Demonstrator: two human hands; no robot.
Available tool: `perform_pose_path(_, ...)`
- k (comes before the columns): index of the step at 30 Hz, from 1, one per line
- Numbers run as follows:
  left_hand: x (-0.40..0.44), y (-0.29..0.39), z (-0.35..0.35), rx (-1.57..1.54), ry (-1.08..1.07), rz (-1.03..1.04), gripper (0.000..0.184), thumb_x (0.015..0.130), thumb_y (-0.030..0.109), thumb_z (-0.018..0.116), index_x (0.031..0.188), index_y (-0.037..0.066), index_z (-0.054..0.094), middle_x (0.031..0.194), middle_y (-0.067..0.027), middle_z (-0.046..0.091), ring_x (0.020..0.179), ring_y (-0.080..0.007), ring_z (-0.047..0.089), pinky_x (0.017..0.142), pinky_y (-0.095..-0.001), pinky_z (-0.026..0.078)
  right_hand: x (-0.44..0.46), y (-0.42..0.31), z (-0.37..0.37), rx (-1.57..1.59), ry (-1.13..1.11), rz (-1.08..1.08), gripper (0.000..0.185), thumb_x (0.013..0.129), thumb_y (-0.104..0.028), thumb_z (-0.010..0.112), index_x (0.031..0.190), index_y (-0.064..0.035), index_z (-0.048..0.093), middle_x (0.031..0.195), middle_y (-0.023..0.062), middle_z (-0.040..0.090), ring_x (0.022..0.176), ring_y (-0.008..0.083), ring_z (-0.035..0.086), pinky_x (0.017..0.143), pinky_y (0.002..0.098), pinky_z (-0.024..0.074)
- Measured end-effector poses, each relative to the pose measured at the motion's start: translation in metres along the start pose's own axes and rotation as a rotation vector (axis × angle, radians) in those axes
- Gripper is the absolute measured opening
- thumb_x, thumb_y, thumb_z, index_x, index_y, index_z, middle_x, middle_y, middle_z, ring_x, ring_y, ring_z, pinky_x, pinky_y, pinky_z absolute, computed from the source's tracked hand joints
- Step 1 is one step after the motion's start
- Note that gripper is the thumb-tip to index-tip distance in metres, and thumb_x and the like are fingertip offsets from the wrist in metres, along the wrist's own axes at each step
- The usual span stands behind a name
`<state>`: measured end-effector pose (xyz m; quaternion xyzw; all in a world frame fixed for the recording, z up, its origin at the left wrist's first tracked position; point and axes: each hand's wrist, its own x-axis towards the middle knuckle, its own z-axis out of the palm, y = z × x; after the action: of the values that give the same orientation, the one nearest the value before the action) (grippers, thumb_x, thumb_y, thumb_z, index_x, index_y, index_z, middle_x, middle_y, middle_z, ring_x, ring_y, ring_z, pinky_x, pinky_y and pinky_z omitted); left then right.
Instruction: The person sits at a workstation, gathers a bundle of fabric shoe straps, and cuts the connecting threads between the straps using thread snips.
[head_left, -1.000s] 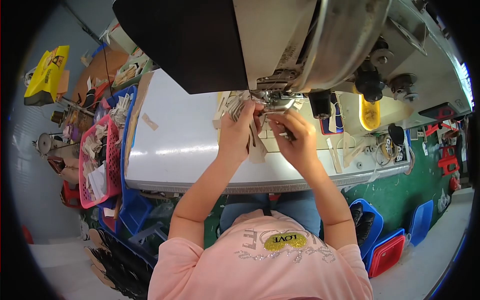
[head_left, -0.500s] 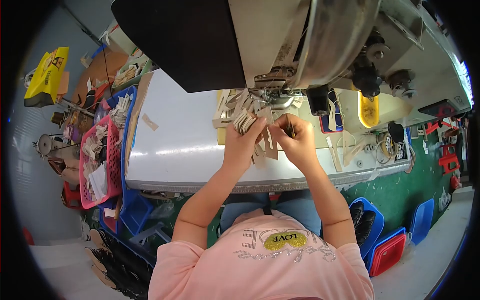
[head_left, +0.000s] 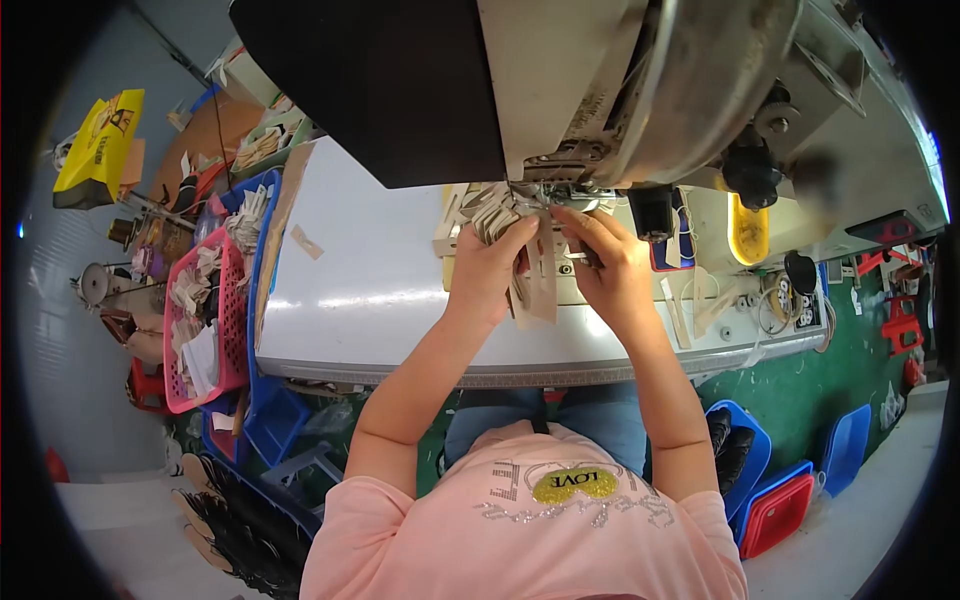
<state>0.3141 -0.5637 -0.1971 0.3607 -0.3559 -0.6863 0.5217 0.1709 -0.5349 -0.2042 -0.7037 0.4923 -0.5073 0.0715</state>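
My left hand is closed around a fanned bundle of beige fabric pieces. Its thumb presses on the flat beige piece that hangs below the sewing machine's needle area. My right hand is closed too. Its forefinger reaches to the top of that piece, close under the presser foot. Tucked in the right palm is a small dark tool, mostly hidden by the fingers. The sewing machine's head looms above both hands and covers part of the work.
A pink basket of pale pieces stands left of the white table. One loose strip lies on the table. Right of my hands are a yellow tray and more strips. Blue bins sit on the floor.
Both hands have moved up and away from me, bringing the beige piece under the needle area. My right fingers have shifted to the piece's upper end. The view has shifted slightly.
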Motion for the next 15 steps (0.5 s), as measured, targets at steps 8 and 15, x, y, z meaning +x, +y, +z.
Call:
perform_pose_path(8,-0.004,0.003,-0.001,0.05,-0.016,0.015,0.015,0.078,0.009,0.066,0.089,0.006,0.056,0.075,0.0001,0.058,0.06,-0.0068,0.052,0.051,-0.0215,0.04,0.002,-0.002,-0.001,-0.014,-0.007,0.0,0.05,0.061,0.009,0.054,0.106,-0.0119,0.06,0.073,0.013,0.06,0.06,0.0288,0.06,0.052,0.0349,0.0481)
perform_pose_path(15,-0.02,-0.002,0.001,0.104,0.04,0.025,0.017,0.076,0.007,0.068,0.086,0.005,0.055,0.072,-0.001,0.057,0.058,-0.0071,0.051,0.051,-0.0225,0.041,0.004,-0.005,-0.005,-0.008,-0.047,0.027,0.047,0.063,0.01,0.053,0.105,-0.0089,0.061,0.075,0.0132,0.06,0.063,0.0263,0.061,0.053,0.0323,0.0476)
